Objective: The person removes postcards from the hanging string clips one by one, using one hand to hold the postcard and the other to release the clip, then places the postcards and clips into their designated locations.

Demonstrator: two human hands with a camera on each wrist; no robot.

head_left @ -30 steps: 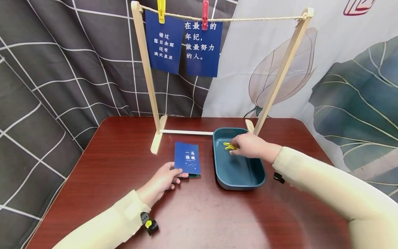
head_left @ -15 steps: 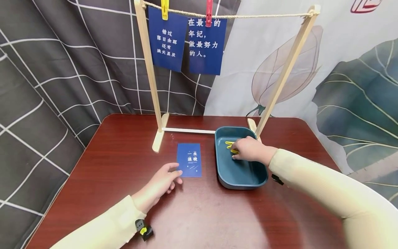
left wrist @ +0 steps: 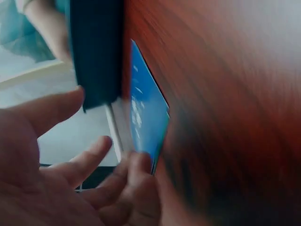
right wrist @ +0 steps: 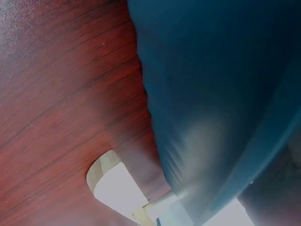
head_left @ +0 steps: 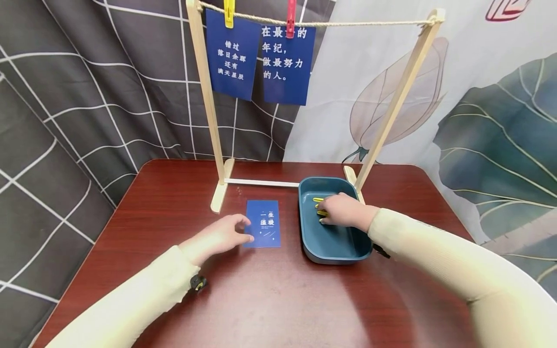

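Note:
A blue card with white lettering lies on the table in the head view. My left hand is at its left edge, thumb and fingers spread apart; in the left wrist view the lower fingertips overlap the end of the card. Inside the blue tray, my right hand reaches down over several yellow clothespins. Its fingers bend among them, and I cannot tell whether they pinch one. The right wrist view shows the tray's outer wall, not the hand.
Behind the card and tray stands a wooden frame with a rope across its top. Two blue cards hang from it, one by a yellow clothespin, one by a red clothespin. The frame's right foot is beside the tray.
The card, its near edge lifted a second ago, now lies flatter. My left hand has loosened and spread its fingers. My right fingers have moved further in among the yellow clothespins, which have shifted.

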